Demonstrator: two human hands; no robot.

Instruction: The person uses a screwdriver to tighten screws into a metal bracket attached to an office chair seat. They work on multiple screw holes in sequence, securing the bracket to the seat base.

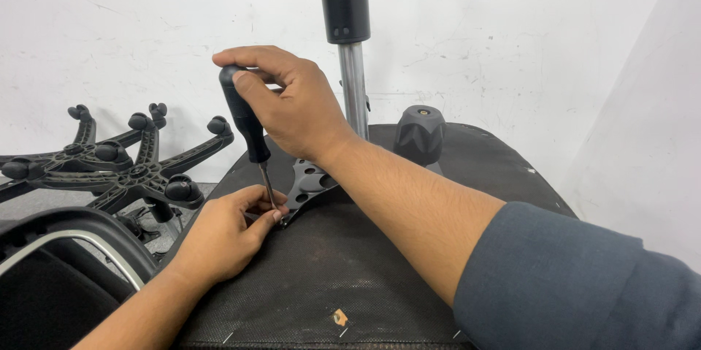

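Gripping the black-handled screwdriver upright, the right hand closed fully round its handle and bore its tip down at the edge of the perforated metal plate on the upturned seat underside. Beside that tip, the left hand pinched its fingers at the shaft's foot, seemingly to steady it. Left of the plate lay star-shaped chair bases; behind it rose a gas-lift column and a black knob.

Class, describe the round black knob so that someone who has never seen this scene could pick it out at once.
Start at the upturned black fabric-covered chair seat filling the middle, and find the shiny metal gas-lift column rising from it. Just right of that column sits the round black faceted plastic knob. Unlike the black chair wheels at left, it has angular facets and a small brass-coloured insert in its top.
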